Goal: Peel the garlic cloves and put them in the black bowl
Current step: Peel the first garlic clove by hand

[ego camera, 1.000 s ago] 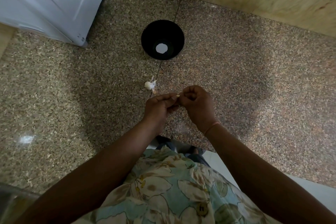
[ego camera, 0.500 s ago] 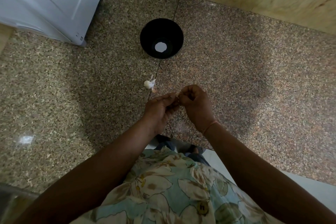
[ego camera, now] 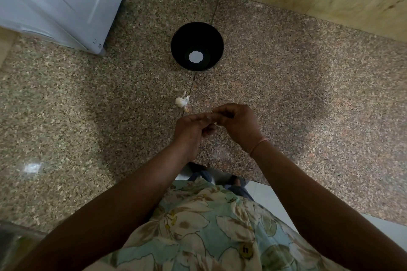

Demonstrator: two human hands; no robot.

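A person's left hand point(ego camera: 191, 131) and right hand point(ego camera: 239, 125) meet near the speckled granite worktop's point(ego camera: 308, 94) front edge, fingers pinching a mostly hidden pale garlic clove point(ego camera: 211, 113) — white garlic pieces point(ego camera: 182, 102) just beyond, round black bowl point(ego camera: 187, 37) farther back.

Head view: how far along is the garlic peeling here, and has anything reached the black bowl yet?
Done: nothing visible; the black bowl shows only a white round patch at its bottom, possibly a reflection. In hand: left hand and right hand pinch a small pale clove between fingertips, mostly hidden. Left: finishing it, dropping it in, then the garlic piece with loose skin on the counter.
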